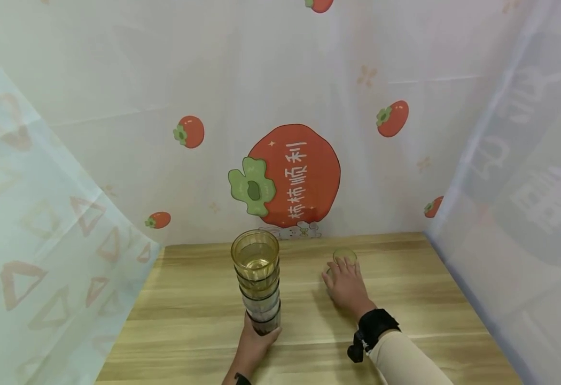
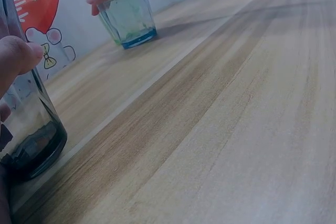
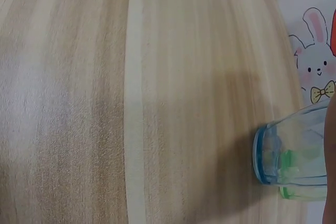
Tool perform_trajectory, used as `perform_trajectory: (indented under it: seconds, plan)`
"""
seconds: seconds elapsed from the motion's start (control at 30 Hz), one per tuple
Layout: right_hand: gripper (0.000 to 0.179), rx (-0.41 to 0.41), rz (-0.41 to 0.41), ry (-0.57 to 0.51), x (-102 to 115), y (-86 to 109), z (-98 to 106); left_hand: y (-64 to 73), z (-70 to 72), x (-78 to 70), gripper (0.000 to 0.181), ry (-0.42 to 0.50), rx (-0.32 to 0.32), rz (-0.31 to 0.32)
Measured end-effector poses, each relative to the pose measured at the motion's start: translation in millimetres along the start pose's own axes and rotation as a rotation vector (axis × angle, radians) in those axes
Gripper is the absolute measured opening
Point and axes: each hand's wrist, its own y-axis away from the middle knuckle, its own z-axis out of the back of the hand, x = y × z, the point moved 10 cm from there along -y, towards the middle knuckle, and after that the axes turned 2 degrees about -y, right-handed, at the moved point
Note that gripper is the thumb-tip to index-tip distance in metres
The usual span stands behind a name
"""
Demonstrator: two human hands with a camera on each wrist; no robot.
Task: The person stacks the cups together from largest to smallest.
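My left hand (image 1: 257,342) grips the foot of a tall stack of ribbed glasses (image 1: 264,291), amber at the top and clear and dark grey lower down. In the left wrist view, the thumb lies along the dark-bottomed lowest glass (image 2: 39,148). Right of the stack, my right hand (image 1: 348,287) holds a blue-tinted glass (image 2: 134,19) from above, fingertips hooked over its rim. The right wrist view shows its blue base (image 3: 260,156) close to the wood. Just behind it is a green-tinted glass (image 3: 286,191), its yellowish-green rim (image 1: 351,251) showing beyond my fingers.
The wood-grain table (image 1: 189,305) ends at a white cloth backdrop (image 1: 131,160) printed with persimmons and a rabbit. Similar cloth hangs along the left (image 1: 59,224) and right (image 1: 511,224) sides. A black band (image 1: 379,326) wraps my right wrist.
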Motion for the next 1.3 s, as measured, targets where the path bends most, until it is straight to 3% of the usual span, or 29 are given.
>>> perform_trajectory:
  seconds: [0.3,0.87,1.13,1.3]
  plan:
    - [0.059,0.032,0.011,0.047,1,0.0,-3,-1.0,-0.7,1.4,0.105,0.013,0.0,-0.007]
    - [0.057,-0.012,0.097,0.05,18,18.6,-4,-0.6,-0.4,1.2,0.105,-0.005,-0.005,-0.019]
    - [0.056,0.028,0.112,0.013,32,28.6,-5,-0.2,-0.1,1.3,0.106,-0.019,-0.013,-0.012]
    - [0.061,0.113,0.124,-0.01,45,35.2,-6,-0.5,0.2,1.1,0.107,-0.021,-0.016,-0.01]
